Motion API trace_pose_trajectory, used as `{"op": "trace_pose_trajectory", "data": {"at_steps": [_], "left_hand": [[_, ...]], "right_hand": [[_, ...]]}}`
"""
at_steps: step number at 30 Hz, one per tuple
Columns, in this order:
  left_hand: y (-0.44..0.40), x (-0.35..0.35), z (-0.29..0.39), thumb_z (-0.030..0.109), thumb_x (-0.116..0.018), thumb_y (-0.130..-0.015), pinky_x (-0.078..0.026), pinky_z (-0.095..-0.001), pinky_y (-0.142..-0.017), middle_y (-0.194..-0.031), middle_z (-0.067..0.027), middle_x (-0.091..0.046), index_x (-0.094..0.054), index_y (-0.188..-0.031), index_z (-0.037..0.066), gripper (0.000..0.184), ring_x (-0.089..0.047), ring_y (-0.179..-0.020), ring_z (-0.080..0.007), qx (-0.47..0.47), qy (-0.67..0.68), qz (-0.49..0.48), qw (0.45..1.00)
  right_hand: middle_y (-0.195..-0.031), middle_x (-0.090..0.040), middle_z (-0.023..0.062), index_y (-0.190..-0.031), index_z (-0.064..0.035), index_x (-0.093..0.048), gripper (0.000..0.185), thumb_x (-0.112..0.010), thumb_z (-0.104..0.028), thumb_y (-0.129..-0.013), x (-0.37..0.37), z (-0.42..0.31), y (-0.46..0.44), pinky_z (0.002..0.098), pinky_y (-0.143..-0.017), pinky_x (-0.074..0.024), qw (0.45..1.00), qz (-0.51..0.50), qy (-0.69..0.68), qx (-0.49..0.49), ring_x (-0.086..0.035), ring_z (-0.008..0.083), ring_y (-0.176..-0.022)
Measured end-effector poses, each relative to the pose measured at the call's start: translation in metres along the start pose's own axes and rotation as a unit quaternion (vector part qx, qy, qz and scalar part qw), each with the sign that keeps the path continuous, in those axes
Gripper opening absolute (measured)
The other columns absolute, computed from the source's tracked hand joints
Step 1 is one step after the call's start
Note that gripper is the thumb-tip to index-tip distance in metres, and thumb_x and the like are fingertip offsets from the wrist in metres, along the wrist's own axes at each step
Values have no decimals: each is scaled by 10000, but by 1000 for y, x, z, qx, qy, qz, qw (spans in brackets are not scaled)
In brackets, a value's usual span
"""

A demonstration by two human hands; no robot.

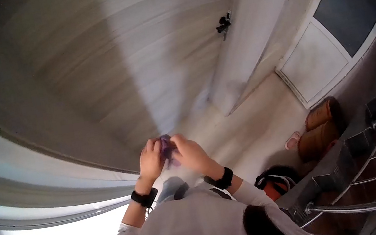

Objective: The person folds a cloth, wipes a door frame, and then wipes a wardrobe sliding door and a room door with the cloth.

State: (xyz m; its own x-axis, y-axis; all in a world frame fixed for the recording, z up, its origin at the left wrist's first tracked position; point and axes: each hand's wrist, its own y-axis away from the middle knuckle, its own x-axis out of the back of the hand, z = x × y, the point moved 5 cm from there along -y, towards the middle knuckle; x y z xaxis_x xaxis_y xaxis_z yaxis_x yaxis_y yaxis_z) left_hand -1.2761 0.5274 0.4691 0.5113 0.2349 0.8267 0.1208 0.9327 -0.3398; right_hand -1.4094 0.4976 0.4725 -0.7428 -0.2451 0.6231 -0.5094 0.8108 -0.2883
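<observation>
A small, crumpled purple cloth (165, 144) is bunched between my two hands in front of my body. My left hand (151, 159) has its fingers curled round the left side of it. From the right, my right hand (191, 155) grips it with the thumb on top. A loose purple end hangs just below the fingers. The exact kind of cloth is too small to make out. Each wrist wears a black band.
A wooden door (87, 59) stands ahead, with a black handle (223, 23) further right. A white door (322, 53) with a dark pane is at the right. Brown pots (318, 139), an orange-and-black bag (275, 183) and a metal stair railing (355, 209) line the right side.
</observation>
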Motion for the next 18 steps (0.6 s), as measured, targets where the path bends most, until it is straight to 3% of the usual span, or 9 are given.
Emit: {"op": "trace_pose_trajectory", "data": {"at_steps": [4, 10, 13, 14, 15, 17, 18], "left_hand": [[-35, -25, 13, 95, -635, -701, -452, -424, -790, -1061, -147, -542, -422, -1155, 45, 505, -539, -948, -370, -43, 75, -13, 996], [-97, -48, 13, 135, -675, -704, -472, -409, -767, -1120, -158, -542, -344, -1278, 57, 667, -568, -912, -364, 57, 106, -72, 990], [-140, -48, 16, 118, -687, -693, -481, -386, -743, -1093, -161, -550, -374, -1256, 55, 648, -585, -892, -332, 33, 151, 9, 988], [-157, -48, 15, 104, -687, -700, -485, -369, -725, -1088, -156, -552, -399, -1233, 47, 609, -594, -881, -307, 11, 162, 46, 986], [-173, -49, 11, 102, -688, -704, -485, -371, -720, -1076, -155, -557, -406, -1223, 45, 593, -595, -874, -304, 8, 157, 67, 985], [-201, -51, 1, 98, -689, -712, -483, -375, -710, -1052, -153, -569, -419, -1203, 43, 563, -598, -860, -300, 6, 151, 108, 983], [-215, -53, -8, 106, -645, -778, -485, -374, -667, -941, -159, -608, -421, -1179, 30, 465, -613, -797, -307, 3, 112, 117, 987]], "right_hand": [[-1002, -505, 200, -1047, -32, -411, 318, -546, -24, -758, 38, 24, 8, 469, -701, -441, 997, 30, -61, -27, -530, 417, -846], [-984, -513, 193, -1078, -18, -426, 349, -523, 7, -743, 82, 53, -24, 438, -756, -443, 982, 151, -104, -40, -533, 406, -881], [-992, -531, 197, -1089, -6, -438, 353, -499, 15, -741, 99, 75, -52, 421, -778, -450, 969, 233, -85, -11, -550, 389, -897], [-1016, -542, 209, -1099, 1, -449, 361, -482, 11, -740, 106, 83, -63, 410, -798, -448, 966, 228, -115, -42, -557, 378, -918], [-977, -503, 141, -1032, -14, -425, 296, -471, 48, -746, 114, 87, -79, 319, -761, -445, 960, 257, -100, -36, -545, 254, -852], [-1000, -496, 151, -1031, -7, -420, 308, -486, 58, -737, 128, 96, -112, 317, -773, -444, 957, 258, -116, -60, -542, 262, -867], [-1002, -495, 153, -1031, -5, -420, 310, -489, 59, -736, 131, 99, -129, 320, -775, -447, 962, 256, -92, -26, -543, 268, -870]]}}
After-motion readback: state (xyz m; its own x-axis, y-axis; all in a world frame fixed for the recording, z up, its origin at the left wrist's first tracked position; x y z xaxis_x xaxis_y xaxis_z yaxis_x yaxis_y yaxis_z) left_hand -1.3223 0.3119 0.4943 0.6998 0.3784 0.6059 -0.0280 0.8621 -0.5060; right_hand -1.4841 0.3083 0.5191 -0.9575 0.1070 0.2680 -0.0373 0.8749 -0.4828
